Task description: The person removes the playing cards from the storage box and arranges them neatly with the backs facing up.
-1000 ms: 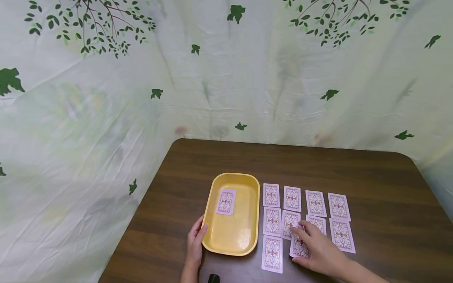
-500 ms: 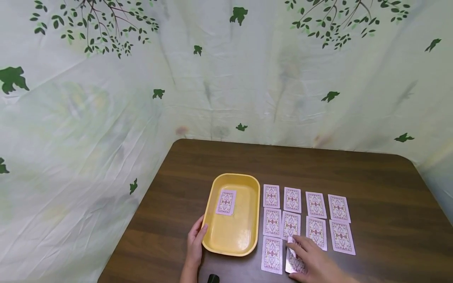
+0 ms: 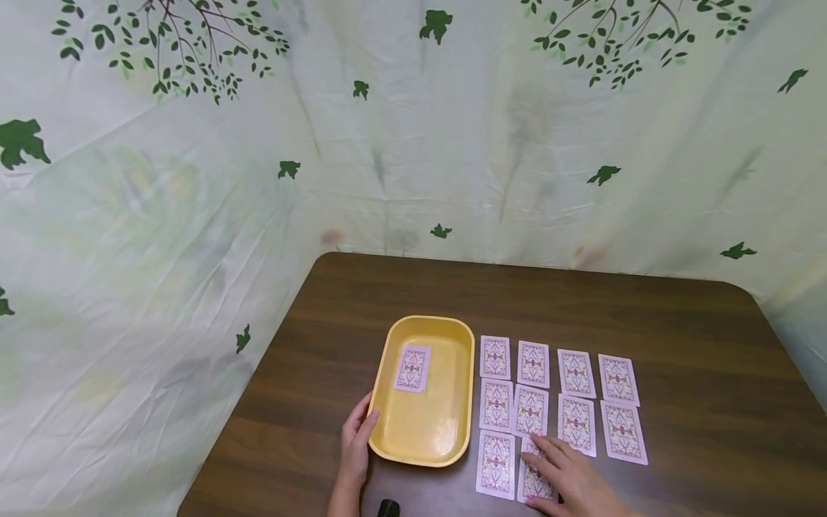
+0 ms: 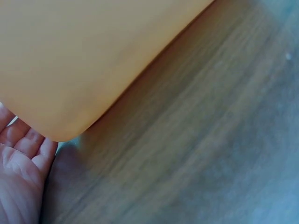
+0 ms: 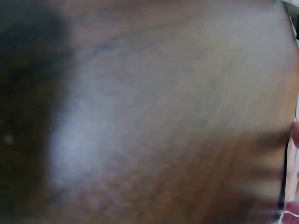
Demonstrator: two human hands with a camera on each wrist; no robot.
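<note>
My left hand (image 3: 356, 439) grips the left rim of a yellow tray (image 3: 423, 446), its thumb over the edge and the other fingers at the outer side. A playing card (image 3: 411, 368) lies face down inside the tray. In the left wrist view, the fingers (image 4: 29, 142) meet the tray's corner (image 4: 60, 126). On the right, my right hand (image 3: 568, 475) rests on a face-down playing card (image 3: 535, 482) in the nearest row, fingers spread over it and partly covering it. The right wrist view is blurred and shows mostly table, with fingertips at its right edge.
Several more face-down cards (image 3: 496, 404) lie in rows on the brown wooden table (image 3: 711, 345), right of the tray. A small black object (image 3: 389, 508) stands at the near edge. A leaf-patterned cloth (image 3: 491, 143) hangs behind and at the left.
My right hand has moved toward the near edge with the card and laid it flat beside the near-left card. Its fingers have loosened. The left hand and tray have stayed put.
</note>
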